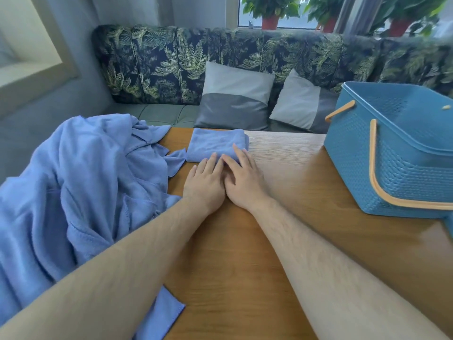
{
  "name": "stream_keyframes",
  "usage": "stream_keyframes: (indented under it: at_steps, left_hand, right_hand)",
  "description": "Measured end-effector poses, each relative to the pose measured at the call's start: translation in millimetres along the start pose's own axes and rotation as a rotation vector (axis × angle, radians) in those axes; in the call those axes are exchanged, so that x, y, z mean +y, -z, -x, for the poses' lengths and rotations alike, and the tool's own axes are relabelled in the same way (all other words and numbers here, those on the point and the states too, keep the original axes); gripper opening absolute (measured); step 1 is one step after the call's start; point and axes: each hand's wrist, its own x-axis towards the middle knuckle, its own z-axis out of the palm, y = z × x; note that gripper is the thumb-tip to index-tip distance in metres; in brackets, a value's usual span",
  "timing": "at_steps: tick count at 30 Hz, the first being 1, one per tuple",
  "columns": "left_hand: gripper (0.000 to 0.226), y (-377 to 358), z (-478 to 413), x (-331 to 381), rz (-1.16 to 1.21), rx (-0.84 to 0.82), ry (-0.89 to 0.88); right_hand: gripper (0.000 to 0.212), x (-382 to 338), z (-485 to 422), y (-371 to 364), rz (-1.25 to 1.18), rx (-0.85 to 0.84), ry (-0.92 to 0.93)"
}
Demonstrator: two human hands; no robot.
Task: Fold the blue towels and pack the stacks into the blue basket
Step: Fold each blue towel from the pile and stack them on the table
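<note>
Both my hands lay flat side by side on the wooden surface (245,253), touching each other. My left hand (204,182) had straight fingers, tips resting on the near edge of the folded blue towel (215,143). My right hand (242,179) was also flat and gripped nothing; its fingers reached a bit further onto the same towel. The folded towel sat at the far edge of the surface, a neat rectangle.

Left of it was a big heap of unfolded blue towels (81,182) – crumpled, spilling over the left side, one corner just beside the folded one. Another towel corner (161,312) poked out under my left forearm.

The blue basket (397,153) stood at the right, well apart from the towel – perforated walls, tan handles (372,168) hanging down. I could not see any towels in it.

Behind were a leaf-print sofa (186,65), two grey cushions (235,96) and potted plants (269,11) at the window.
</note>
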Motion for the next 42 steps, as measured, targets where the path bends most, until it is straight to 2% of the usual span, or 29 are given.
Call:
stream_keyframes:
  at_steps: [5, 9, 13, 16, 21, 25, 30, 32, 34, 37, 39, 41, 42]
  left_hand:
    - [0.058, 36, 43, -1, -0.063, -0.052, -0.039]
    - [0.048, 90, 74, -10, -0.175, -0.021, -0.080]
    - [0.037, 150, 89, -54, -0.297, 0.001, -0.020]
    - [0.031, 181, 93, -99, -0.351, -0.028, 0.110]
    - [0.032, 183, 100, -153, -0.417, -0.141, 0.266]
    - [0.025, 180, 102, -159, -0.331, -0.053, 0.227]
    - [0.014, 199, 111, -139, 0.076, 0.152, 0.193]
    - [0.011, 209, 120, -116, 0.267, 0.177, 0.127]
    - [0.010, 213, 128, -93, 0.436, 0.110, 0.041]
    - [0.012, 207, 136, -77, 0.562, -0.001, 0.037]
    - [0.018, 197, 136, -74, 0.572, 0.066, 0.114]
    - [0.021, 183, 135, -70, 0.415, 0.172, 0.138]
    - [0.032, 176, 135, -66, 0.306, 0.181, 0.126]
  right_hand:
    - [0.049, -20, 38, 7, -0.113, -0.067, 0.044]
    - [0.041, -62, 45, 29, -0.190, -0.045, 0.222]
    - [0.036, -130, 29, 46, -0.168, -0.072, 0.329]
    - [0.034, -177, 22, 43, -0.107, -0.161, 0.399]
    - [0.034, -222, 20, 23, -0.092, -0.296, 0.271]
    - [0.041, -224, 19, 11, -0.119, -0.343, 0.184]
    - [0.037, -221, 10, 21, -0.528, -0.266, -0.079]
    - [0.044, -222, 5, 31, -0.876, -0.344, -0.300]
    - [0.043, -218, 6, 40, -1.083, -0.453, -0.465]
    - [0.015, -198, 10, 48, -1.025, -0.364, -0.400]
    - [0.005, -183, 20, 55, -0.920, -0.258, -0.355]
    - [0.010, -164, 35, 65, -0.849, -0.199, -0.336]
    - [0.010, -154, 43, 69, -0.831, -0.164, -0.323]
